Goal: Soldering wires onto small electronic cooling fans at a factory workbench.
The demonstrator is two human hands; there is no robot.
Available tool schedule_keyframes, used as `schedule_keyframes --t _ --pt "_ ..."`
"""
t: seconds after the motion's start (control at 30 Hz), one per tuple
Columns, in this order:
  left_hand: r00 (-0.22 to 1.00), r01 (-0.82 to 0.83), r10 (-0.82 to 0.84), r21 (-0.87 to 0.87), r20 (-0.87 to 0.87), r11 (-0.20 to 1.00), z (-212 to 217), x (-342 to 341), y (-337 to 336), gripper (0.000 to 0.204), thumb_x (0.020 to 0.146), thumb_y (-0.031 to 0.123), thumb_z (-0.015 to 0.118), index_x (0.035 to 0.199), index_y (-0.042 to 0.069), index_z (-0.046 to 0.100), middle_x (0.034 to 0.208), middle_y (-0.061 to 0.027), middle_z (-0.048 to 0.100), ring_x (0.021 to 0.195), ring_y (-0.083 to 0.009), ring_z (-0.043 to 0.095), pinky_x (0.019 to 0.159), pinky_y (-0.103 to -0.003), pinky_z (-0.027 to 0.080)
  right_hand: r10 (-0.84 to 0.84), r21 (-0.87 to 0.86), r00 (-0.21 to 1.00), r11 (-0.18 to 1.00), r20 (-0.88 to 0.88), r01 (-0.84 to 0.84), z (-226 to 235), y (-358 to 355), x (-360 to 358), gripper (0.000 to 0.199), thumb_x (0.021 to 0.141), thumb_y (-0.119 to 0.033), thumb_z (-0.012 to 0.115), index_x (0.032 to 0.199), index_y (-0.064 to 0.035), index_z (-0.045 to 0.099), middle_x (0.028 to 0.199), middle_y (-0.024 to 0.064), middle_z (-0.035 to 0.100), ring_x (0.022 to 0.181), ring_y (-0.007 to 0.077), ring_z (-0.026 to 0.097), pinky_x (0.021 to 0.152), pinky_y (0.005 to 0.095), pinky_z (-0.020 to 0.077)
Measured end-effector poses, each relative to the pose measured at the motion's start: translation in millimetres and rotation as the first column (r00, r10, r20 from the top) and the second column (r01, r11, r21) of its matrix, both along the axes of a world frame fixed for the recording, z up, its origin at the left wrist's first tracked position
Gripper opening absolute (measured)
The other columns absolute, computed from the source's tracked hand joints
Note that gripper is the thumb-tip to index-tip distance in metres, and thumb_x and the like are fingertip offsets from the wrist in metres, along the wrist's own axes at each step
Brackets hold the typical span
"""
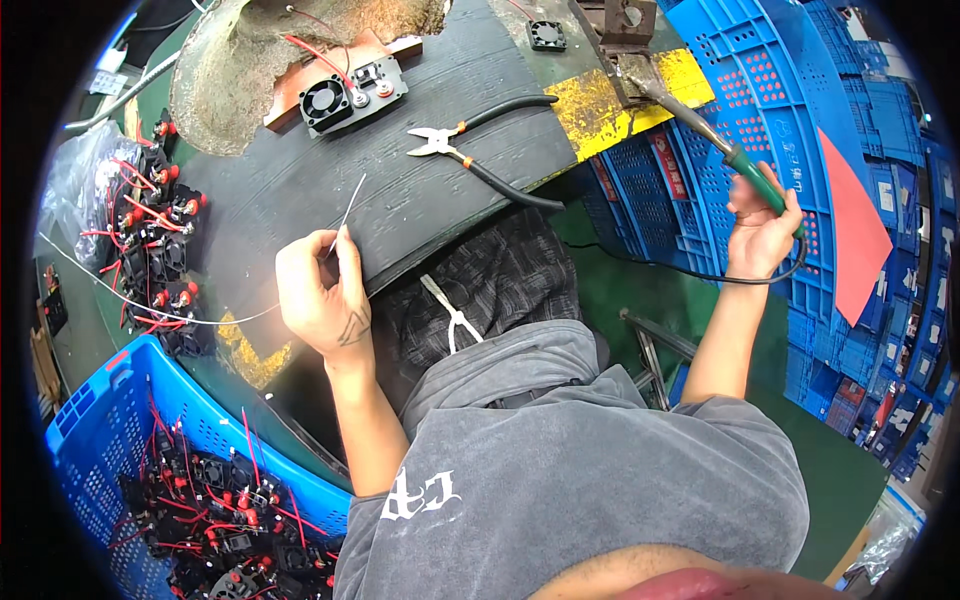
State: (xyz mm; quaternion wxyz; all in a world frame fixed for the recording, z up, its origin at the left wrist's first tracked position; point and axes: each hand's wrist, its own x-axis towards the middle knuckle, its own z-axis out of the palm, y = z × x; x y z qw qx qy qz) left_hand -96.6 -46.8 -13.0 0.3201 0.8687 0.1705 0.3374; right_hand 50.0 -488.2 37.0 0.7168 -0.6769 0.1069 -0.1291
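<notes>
My left hand (322,292) pinches a thin strand of solder wire (354,203) between thumb and fingers over the dark work mat (400,215). The strand's free end points up and away, and its tail runs off to the left. My right hand (762,238) is wrapped round the green handle of a soldering iron (754,176), whose metal shaft reaches a rusty metal stand (622,55). Beyond my left hand a black fan module (345,98) with red wires and round terminals leans on a copper-coloured block. Diagonal cutters (438,142) with black handles lie spread on the mat.
Several fan modules (160,215) with red wires line the left table edge. More fill a blue crate (95,400) at lower left. A small fan (546,36) sits at the back. Blue crates (725,80) stand at right. The iron's black cord (660,262) loops below my right hand.
</notes>
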Motion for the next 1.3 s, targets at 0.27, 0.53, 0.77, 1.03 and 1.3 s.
schedule_keyframes --t 0.27,0.53,0.77,1.03,1.3 --pt "1.0 -0.007 0.007 0.024 -0.001 1.0 1.9 1.9 0.3 0.012 0.083 -0.002 0.078 0.09 0.0 0.069 0.082 -0.0069 0.062 0.067 -0.0153 0.056 0.06 -0.027 0.046 0.199 0.415 0.976 0.898 -0.083 -0.148 -10.1 -24.4 3.4 0.047 0.107 -0.033 0.047 0.136 0.0041 0.056 0.104 0.0213 0.072 0.084 0.0227 0.071 0.069 0.0291 0.0603" --pt "1.0 -0.006 0.006 0.04 -0.004 0.999 3.1 1.1 -0.4 0.012 0.084 -0.003 0.078 0.09 -0.001 0.068 0.082 -0.0075 0.062 0.068 -0.016 0.057 0.061 -0.027 0.047 0.118 0.035 0.992 0.993 -0.052 -0.116 0.7 -7.3 -4.2 0.034 0.102 -0.019 0.061 0.128 0.0024 0.059 0.098 0.0171 0.072 0.077 0.0183 0.07 0.057 0.0238 0.0558" --pt "1.0 -0.009 0.009 0.02 -0.005 1.0 1.9 1.4 -1.7 0.012 0.083 -0.004 0.078 0.09 -0.001 0.068 0.083 -0.0078 0.063 0.069 -0.0162 0.059 0.063 -0.027 0.049 -0.07 0.006 0.997 0.997 -0.036 0.07 4.2 6.8 -0.6 0.024 0.101 -0.028 0.064 0.103 -0.004 0.06 0.078 0.0112 0.069 0.058 0.0138 0.063 0.042 0.0224 0.0456" --pt "1.0 -0.008 0.008 0.016 0.001 1.0 1.2 0.7 0.9 0.012 0.083 -0.005 0.078 0.09 -0.001 0.068 0.083 -0.0076 0.063 0.07 -0.0157 0.059 0.063 -0.027 0.049 -0.107 0.003 0.993 0.994 -0.058 0.107 13.7 5.8 -2.4 0.026 0.099 -0.031 0.066 0.091 -0.0072 0.059 0.072 0.008 0.065 0.052 0.0119 0.058 0.038 0.0217 0.0409" --pt "0.997 0.073 -0.071 0.122 -0.02 0.99 4.6 0.2 11.0 0.014 0.079 0.005 0.08 0.086 0.004 0.068 0.084 -0.0099 0.064 0.081 -0.0287 0.062 0.076 -0.037 0.05 -0.01 0.376 0.999 0.926 -0.046 0.027 7.0 -34.0 5.1 0.04 0.1 -0.037 0.057 0.092 0.0024 0.06 0.072 0.0065 0.058 0.053 0.0124 0.049 0.039 0.023 0.0376"
